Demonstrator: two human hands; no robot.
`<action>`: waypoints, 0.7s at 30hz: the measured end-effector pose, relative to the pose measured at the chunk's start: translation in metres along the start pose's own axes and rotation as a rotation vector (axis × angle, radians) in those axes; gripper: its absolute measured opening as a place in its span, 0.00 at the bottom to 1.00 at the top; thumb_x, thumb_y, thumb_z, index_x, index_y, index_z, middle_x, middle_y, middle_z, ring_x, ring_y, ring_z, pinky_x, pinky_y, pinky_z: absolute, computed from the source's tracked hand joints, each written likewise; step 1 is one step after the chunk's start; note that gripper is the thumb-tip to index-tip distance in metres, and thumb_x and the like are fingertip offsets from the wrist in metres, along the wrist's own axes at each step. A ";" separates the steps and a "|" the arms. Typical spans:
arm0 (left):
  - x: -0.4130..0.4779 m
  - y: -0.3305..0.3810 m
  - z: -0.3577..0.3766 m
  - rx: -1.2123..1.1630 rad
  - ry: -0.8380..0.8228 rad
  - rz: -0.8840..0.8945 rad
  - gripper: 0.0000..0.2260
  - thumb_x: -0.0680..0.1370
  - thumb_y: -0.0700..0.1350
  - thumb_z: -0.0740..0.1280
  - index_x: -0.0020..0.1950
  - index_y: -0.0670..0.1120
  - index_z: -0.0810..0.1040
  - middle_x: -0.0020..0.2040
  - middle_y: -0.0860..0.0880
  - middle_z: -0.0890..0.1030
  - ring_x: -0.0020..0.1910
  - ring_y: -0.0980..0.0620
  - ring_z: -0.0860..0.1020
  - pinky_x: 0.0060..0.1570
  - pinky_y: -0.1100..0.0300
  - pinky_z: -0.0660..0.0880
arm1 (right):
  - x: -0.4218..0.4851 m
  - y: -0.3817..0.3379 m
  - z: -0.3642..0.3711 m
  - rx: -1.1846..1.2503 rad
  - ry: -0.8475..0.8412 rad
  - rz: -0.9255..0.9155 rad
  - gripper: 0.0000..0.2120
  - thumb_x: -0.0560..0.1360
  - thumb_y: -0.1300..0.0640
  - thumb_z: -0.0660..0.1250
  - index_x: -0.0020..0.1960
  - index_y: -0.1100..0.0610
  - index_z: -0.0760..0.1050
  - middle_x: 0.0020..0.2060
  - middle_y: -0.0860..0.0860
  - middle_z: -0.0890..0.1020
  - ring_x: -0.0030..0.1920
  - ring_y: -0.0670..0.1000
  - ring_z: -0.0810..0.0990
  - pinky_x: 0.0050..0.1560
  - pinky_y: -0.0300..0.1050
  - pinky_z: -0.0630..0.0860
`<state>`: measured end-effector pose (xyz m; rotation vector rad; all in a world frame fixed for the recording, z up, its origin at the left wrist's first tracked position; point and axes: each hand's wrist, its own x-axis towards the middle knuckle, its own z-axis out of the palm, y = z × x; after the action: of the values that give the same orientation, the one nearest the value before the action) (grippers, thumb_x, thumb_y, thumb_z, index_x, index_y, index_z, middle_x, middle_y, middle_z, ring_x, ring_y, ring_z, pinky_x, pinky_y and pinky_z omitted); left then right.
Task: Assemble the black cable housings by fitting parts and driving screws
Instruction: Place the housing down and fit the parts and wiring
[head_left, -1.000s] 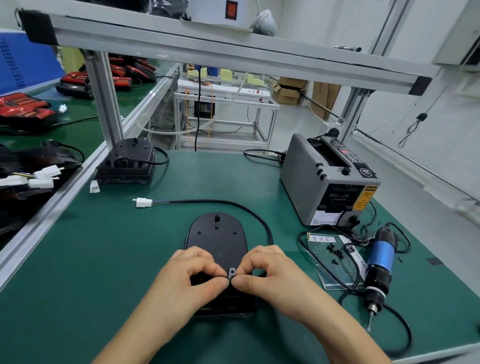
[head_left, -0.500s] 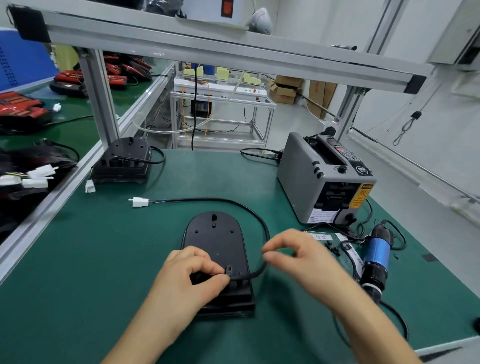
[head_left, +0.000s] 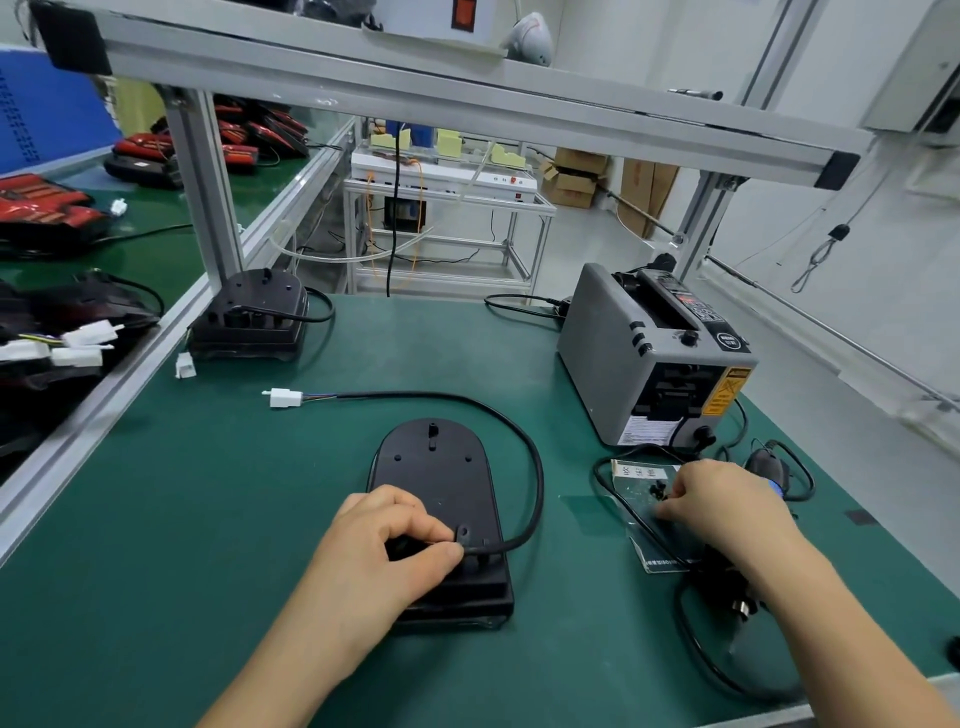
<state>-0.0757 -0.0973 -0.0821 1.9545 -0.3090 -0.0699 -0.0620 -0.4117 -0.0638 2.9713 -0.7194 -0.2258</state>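
Observation:
A black cable housing (head_left: 435, 478) lies flat on the green mat, rounded end away from me. Its black cable (head_left: 527, 457) loops out to the right and back to a white connector (head_left: 284, 398). My left hand (head_left: 382, 551) holds the cable and a small clamp (head_left: 461, 532) down at the housing's near end, thumb and fingers curled on them. My right hand (head_left: 722, 506) is over a clear bag (head_left: 649, 512) with small black screws (head_left: 658, 487), fingertips down among them. The electric screwdriver (head_left: 737, 582) lies under that wrist, mostly hidden.
A grey tape dispenser (head_left: 644, 364) stands at the right rear. Another black housing (head_left: 249, 319) sits at the left rear by the frame post (head_left: 205, 182). More housings and white connectors (head_left: 78, 345) lie on the left bench. The screwdriver's cord (head_left: 696, 649) curls near the front edge.
My right hand let go of the clamp at the housing and moved right to the screw bag. My left hand stayed on the cable and clamp.

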 end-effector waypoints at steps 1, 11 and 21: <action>0.000 0.000 0.000 -0.003 0.000 -0.001 0.07 0.68 0.45 0.75 0.34 0.56 0.82 0.43 0.64 0.76 0.49 0.66 0.70 0.41 0.80 0.61 | 0.001 -0.001 0.002 -0.016 0.003 0.003 0.13 0.73 0.49 0.66 0.34 0.55 0.72 0.33 0.49 0.77 0.37 0.50 0.77 0.29 0.39 0.66; 0.000 0.002 0.000 -0.003 0.003 0.003 0.08 0.68 0.45 0.75 0.32 0.57 0.81 0.43 0.66 0.75 0.49 0.67 0.69 0.42 0.81 0.61 | -0.025 -0.011 -0.011 0.581 0.147 -0.138 0.06 0.74 0.55 0.68 0.39 0.51 0.80 0.33 0.44 0.82 0.34 0.42 0.78 0.35 0.37 0.73; 0.000 -0.001 0.001 0.008 0.011 0.023 0.09 0.69 0.45 0.74 0.31 0.57 0.80 0.43 0.65 0.75 0.50 0.65 0.69 0.44 0.79 0.61 | -0.098 -0.109 -0.007 1.364 -0.166 -0.467 0.05 0.67 0.58 0.76 0.36 0.50 0.83 0.37 0.48 0.82 0.41 0.47 0.78 0.51 0.47 0.75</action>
<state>-0.0755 -0.0982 -0.0830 1.9579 -0.3254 -0.0428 -0.0977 -0.2696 -0.0569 4.4502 -0.0986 0.0539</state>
